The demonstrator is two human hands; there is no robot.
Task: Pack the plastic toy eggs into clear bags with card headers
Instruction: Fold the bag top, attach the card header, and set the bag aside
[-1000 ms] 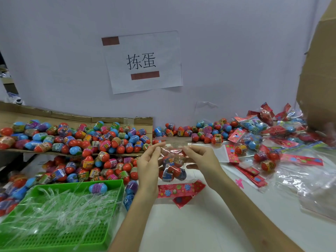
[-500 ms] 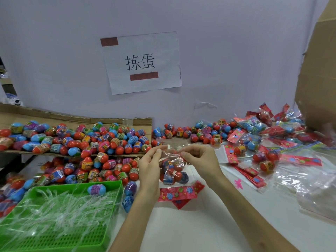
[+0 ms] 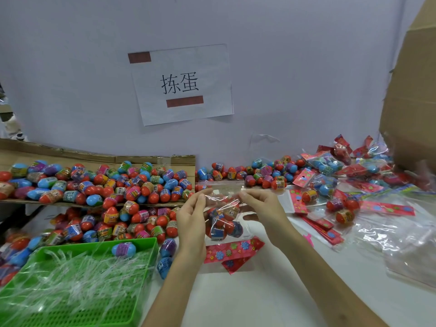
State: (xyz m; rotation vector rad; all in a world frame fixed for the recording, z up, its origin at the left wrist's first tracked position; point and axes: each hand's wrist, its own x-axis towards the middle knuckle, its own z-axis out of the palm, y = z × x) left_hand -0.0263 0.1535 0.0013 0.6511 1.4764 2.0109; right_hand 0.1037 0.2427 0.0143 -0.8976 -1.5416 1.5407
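l hand (image 3: pixel 192 217) & r hand (image 3: pixel 262 207) each pinch top of clear plastic bag (image 3: pixel 221 200) w/ red-blue toy eggs (image 3: pixel 232 228); slack pinch may spill them onto desk (image 3: pixel 259 298).

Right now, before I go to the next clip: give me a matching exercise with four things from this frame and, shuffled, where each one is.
Things:
1. clear bag of eggs
2. green tray
3. paper sign
4. red card header

Places:
A. taped to the wall
B. lying on the table, under the bag
C. pinched at its top by the left hand and the right hand
D. front left, with clear strips and one egg in it

Pairs: 1-C, 2-D, 3-A, 4-B.
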